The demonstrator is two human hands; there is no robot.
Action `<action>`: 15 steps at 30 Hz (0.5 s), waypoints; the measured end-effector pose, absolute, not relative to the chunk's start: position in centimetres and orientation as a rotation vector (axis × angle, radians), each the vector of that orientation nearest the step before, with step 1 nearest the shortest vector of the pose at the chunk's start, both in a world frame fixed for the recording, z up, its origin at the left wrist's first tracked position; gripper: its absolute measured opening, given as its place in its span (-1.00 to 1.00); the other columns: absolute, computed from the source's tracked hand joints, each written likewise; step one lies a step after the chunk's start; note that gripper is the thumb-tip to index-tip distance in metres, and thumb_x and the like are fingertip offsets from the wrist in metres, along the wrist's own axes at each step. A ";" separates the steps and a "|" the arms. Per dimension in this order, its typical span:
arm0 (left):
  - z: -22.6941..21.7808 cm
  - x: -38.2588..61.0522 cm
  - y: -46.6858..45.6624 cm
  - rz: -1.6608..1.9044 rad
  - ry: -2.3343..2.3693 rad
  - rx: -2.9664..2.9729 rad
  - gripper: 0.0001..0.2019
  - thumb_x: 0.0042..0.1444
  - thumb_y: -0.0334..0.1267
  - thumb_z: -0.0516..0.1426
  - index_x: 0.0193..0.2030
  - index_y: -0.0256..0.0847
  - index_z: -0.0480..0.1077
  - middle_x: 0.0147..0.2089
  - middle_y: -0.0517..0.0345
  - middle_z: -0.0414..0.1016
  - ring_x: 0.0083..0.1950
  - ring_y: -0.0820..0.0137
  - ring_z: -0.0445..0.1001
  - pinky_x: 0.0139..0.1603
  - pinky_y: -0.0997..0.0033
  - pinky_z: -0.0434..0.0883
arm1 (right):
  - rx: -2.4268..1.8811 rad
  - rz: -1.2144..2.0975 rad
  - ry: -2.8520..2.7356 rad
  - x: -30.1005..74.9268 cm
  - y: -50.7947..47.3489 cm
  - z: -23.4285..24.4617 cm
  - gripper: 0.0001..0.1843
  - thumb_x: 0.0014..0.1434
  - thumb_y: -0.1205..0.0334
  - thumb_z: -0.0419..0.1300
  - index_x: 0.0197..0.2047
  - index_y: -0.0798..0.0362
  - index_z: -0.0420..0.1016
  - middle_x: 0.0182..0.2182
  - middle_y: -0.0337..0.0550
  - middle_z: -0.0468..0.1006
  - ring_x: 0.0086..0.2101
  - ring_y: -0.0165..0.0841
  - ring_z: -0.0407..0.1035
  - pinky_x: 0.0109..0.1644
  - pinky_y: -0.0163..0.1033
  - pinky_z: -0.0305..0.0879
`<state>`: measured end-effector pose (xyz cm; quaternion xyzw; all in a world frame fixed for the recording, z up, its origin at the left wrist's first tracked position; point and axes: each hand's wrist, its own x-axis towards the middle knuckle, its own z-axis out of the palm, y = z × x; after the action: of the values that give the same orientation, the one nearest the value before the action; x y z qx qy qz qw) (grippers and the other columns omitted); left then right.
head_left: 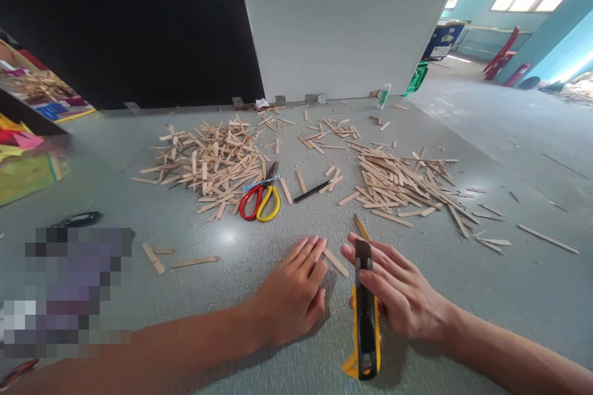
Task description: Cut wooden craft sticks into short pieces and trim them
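My left hand [296, 293] lies palm down on the table, its fingers stretched out together. A wooden craft stick [337, 263] lies at its fingertips, its upper end touching or just under them; I cannot tell which. My right hand [403, 296] is closed around a yellow and black utility knife [365, 315], its dark tip pointing away from me. Just beyond the right fingers lies a yellow pencil or stick-like piece [362, 228]. Scissors [260, 200] with one red and one yellow handle rest farther off, near a black pen [313, 191].
A large heap of craft sticks [217, 163] lies at the left, another pile [403, 182] at the right. A small bottle [384, 95] stands by the grey upright board [343, 24]. Another dark cutter [81, 220] lies left, beside a blurred-out area.
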<state>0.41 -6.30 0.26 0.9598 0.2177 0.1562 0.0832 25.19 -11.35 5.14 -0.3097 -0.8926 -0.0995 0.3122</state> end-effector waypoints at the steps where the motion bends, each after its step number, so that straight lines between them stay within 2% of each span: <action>1: 0.2 0.4 -6.3 0.471 0.656 2.863 -0.64 0.31 -0.33 0.09 0.19 -0.44 0.38 0.49 -0.55 0.34 0.57 -0.16 0.29 0.52 -0.19 0.41 | -0.828 -0.258 -2.356 25.2 -11.4 5.1 -0.72 0.58 0.40 -0.10 0.07 0.14 0.43 0.06 0.29 0.74 0.41 -0.06 0.32 0.25 0.03 0.56; 4: 0.2 0.4 -6.3 0.462 0.666 2.883 -0.63 0.31 -0.31 0.08 0.20 -0.42 0.38 0.49 -0.52 0.35 0.57 -0.15 0.30 0.51 -0.18 0.42 | -0.836 -0.246 -2.354 25.3 -11.3 4.9 -0.72 0.59 0.37 -0.10 0.10 0.17 0.42 0.08 0.37 0.72 0.43 -0.07 0.30 0.29 0.03 0.53; 10: 0.3 0.4 -6.3 0.466 0.643 2.888 -0.64 0.32 -0.33 0.08 0.20 -0.47 0.39 0.48 -0.57 0.36 0.55 -0.17 0.32 0.50 -0.20 0.42 | -0.858 -0.227 -2.359 25.4 -11.1 4.8 -0.71 0.62 0.31 -0.13 0.13 0.14 0.40 0.08 0.31 0.73 0.39 -0.09 0.36 0.27 0.00 0.54; 15: 0.3 0.4 -6.3 0.506 0.647 2.887 -0.64 0.33 -0.31 0.11 0.20 -0.44 0.40 0.49 -0.51 0.36 0.56 -0.13 0.32 0.54 -0.11 0.39 | -0.856 -0.200 -2.363 25.3 -11.2 4.6 -0.71 0.62 0.30 -0.11 0.19 0.16 0.37 0.12 0.35 0.70 0.40 -0.07 0.36 0.28 0.06 0.53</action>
<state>0.36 -6.30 0.31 0.9594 0.2152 0.1683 0.0698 25.31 -11.19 4.64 -0.3233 -0.8925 -0.0757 0.3052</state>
